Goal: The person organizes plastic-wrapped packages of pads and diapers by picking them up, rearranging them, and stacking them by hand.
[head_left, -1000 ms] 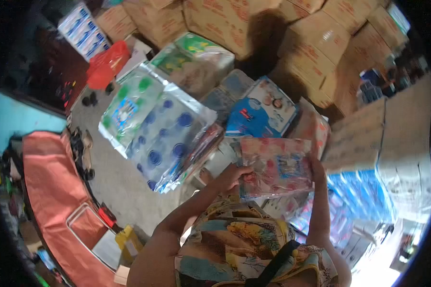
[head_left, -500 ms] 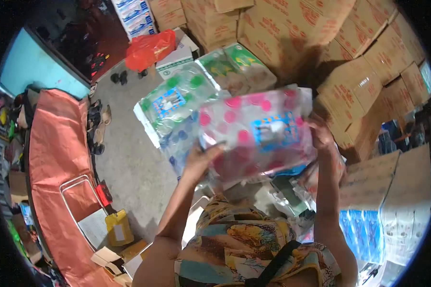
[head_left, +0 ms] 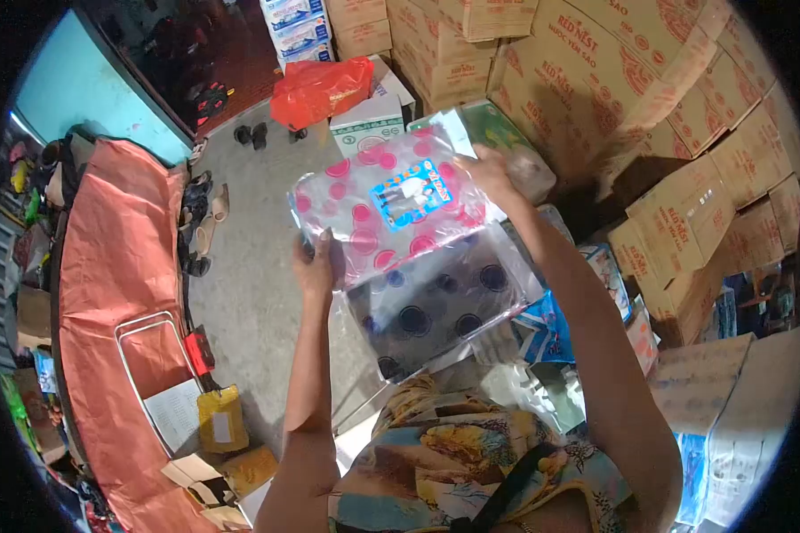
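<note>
A clear flat package with pink dots and a blue label [head_left: 364, 213] is held between both hands. My left hand [head_left: 315, 262] grips its lower left corner, thumb on top. My right hand [head_left: 489, 173] grips its upper right edge. Beneath it, a package with dark blue dots [head_left: 444, 298] lies on the pile, its upper part covered by the pink one. The green-dotted package seen earlier is hidden now.
Stacked brown cartons [head_left: 587, 71] stand at the back and right. A red plastic bag [head_left: 322, 91] rests by a white box [head_left: 369, 124]. Sandals [head_left: 206, 222] line an orange-red cover [head_left: 116, 266] at left. A yellow packet [head_left: 222, 419] lies at lower left.
Both hands have carried the pink-dotted package from the right to the left, over the pile of dotted packages. The view has turned, so the cartons and the red bag appear farther right.
</note>
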Motion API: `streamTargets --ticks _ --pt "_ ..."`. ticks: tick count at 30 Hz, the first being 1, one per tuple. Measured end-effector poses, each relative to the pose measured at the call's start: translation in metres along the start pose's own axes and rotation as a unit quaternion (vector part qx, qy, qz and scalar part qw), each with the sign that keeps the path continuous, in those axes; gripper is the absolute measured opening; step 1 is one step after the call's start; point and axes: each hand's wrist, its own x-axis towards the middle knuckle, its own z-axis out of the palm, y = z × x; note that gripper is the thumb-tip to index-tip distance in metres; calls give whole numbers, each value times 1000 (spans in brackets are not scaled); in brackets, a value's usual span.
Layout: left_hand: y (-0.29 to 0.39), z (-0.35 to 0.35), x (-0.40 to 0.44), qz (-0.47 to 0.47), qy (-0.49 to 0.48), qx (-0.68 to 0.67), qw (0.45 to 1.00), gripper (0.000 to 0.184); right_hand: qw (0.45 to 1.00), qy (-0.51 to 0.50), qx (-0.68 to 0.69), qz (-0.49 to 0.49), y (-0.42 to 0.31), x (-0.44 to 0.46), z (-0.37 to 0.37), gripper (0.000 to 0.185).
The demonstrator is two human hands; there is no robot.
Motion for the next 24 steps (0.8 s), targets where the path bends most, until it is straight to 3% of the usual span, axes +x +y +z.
streamTargets --ticks 2,3,5,8,9,13,17,18,19,20,21,23,24 --pt "-11 1 8 26 53 -20 998 43 995 89 -46 -18 16 23 23 37" --pt "-15 -1 9 24 54 -17 998 43 995 86 -44 -15 19 32 29 37" --pt "-23 0 12 53 60 117 990 54 994 22 -104 -26 27 45 34 40" --pt "-68 -6 21 111 59 188 974 57 994 -53 -95 -7 23 34 34 55" --pt "-73 -6 19 100 46 132 985 61 988 -35 -148 -2 30 32 42 61" --pt "-71 -7 12 80 10 82 993 62 983 44 -174 -39 44 19 43 61" --pt "-62 3 5 57 -13 16 998 60 988 33 -152 -9 35 -3 31 64" --pt "-67 2 6 68 5 43 997 60 989 -43 -139 -17 22 -13 22 67" --pt "-72 1 7 79 23 69 994 60 973 -53 -222 -14 13 -24 26 71" --pt "-81 2 10 59 18 -6 998 57 951 -64 -303 -9 9 -32 28 75" --pt "-87 1 15 59 5 -5 998 57 968 -103 -202 -103 19 -35 33 80" --pt "-103 -3 27 27 54 48 997 55 957 -96 -267 -55 25 -49 43 73" --pt "-133 -19 44 107 46 124 985 56 962 -65 -256 -73 26 -53 50 72"
